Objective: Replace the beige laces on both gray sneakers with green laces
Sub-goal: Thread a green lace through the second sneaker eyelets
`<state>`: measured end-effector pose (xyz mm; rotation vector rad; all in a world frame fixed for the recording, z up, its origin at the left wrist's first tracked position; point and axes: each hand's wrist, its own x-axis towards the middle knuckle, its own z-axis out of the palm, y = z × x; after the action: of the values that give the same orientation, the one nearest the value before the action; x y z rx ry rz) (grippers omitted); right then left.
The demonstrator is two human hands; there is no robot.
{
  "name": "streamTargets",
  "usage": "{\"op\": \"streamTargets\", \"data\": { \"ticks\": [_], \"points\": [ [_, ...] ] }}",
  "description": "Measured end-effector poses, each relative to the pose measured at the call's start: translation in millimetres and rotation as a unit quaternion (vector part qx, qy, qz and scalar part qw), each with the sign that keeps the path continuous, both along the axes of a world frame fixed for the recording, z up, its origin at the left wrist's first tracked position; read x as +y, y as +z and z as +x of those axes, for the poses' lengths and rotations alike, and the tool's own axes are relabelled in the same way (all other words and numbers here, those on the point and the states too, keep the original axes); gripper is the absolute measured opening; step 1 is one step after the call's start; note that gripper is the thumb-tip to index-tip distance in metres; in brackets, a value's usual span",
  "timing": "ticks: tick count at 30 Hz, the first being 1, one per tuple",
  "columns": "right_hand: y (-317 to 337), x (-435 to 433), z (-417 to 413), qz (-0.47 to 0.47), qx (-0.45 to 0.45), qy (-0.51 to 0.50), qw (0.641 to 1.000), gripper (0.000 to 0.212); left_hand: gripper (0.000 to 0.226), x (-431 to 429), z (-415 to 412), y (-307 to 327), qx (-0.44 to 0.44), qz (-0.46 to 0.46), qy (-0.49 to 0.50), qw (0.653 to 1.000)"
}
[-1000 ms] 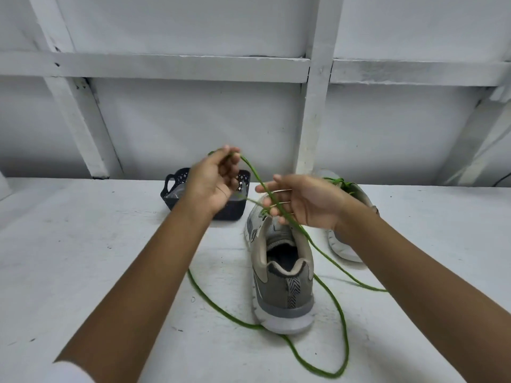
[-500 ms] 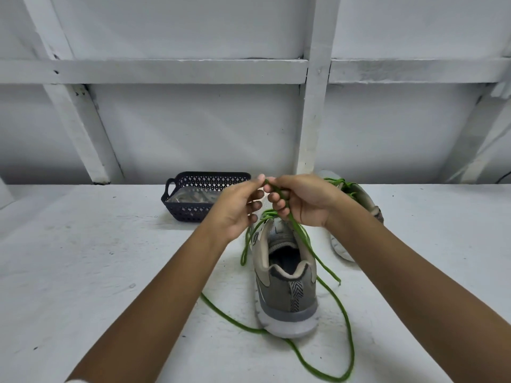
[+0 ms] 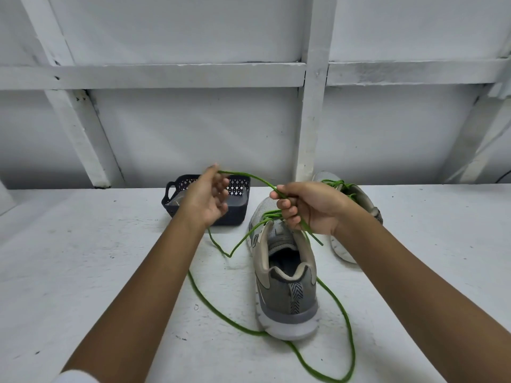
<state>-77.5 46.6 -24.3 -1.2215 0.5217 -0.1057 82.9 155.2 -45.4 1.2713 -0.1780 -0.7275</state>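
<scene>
- Left hand [image 3: 206, 201] raised over the basket [image 3: 171, 208], thumb and forefinger pinch the lace [image 3: 237, 327] at the tips, other fingers loosely curled
- Right hand [image 3: 309, 207] fisted round the lace, fingers pressed together, just above the tongue of the near sneaker [image 3: 287, 294]
- Lace is green and runs taut from the left fingertips to the right fist; a short end pokes out under the fist
- More lace is threaded through the near sneaker's front eyelets, and the rest loops loose on the table [image 3: 83, 258], round the heel on both sides
- Near sneaker gray, upright, heel toward camera, mid table
- Far sneaker [image 3: 359, 197] behind the right wrist, partly hidden, green lacing showing on top
- Basket dark, perforated, with a handle on the left end, just left of the near sneaker's toe
- Something pale or clear lies inside the basket, mostly hidden by the left hand, can't tell what
- White wall with beams behind the table
</scene>
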Motion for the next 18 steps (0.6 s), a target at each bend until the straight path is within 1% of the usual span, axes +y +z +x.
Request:
{"op": "streamTargets", "data": {
  "ticks": [2, 3, 5, 10, 13, 15, 16, 18],
  "points": [
    [0, 2, 2, 0.003, 0.000, -0.001, 1.000, 0.030, 0.032, -2, -19, -2, -0.053, 0.047, -0.092, 0.993],
    [0, 2, 3, 0.004, 0.000, -0.002, 1.000, 0.030, 0.030, -3, -28, -3, -0.076, 0.059, -0.135, 0.986],
    [-1, 4, 5, 0.005, 0.002, 0.002, 1.000, 0.029, 0.024, -6, -41, -4, -0.095, 0.051, -0.178, 0.978],
    [-4, 3, 6, 0.016, 0.004, 0.005, 1.000, 0.029, 0.016, -12, -38, -1, -0.095, 0.026, -0.134, 0.986],
    [-5, 1, 0, 0.014, -0.002, 0.014, 1.000, 0.029, 0.017, -14, -28, 2, -0.057, 0.010, -0.072, 0.996],
    [-7, -1, -6, 0.012, -0.004, 0.023, 1.000, 0.028, 0.016, -15, -21, 3, -0.049, 0.008, -0.027, 0.998],
    [-7, -2, -9, 0.010, -0.005, 0.026, 1.000, 0.028, 0.016, -15, -18, 2, -0.060, 0.016, -0.015, 0.998],
    [-9, -3, -14, 0.005, -0.014, 0.025, 1.000, 0.026, 0.019, -16, -19, 0, -0.113, 0.059, -0.018, 0.992]
  ]
}}
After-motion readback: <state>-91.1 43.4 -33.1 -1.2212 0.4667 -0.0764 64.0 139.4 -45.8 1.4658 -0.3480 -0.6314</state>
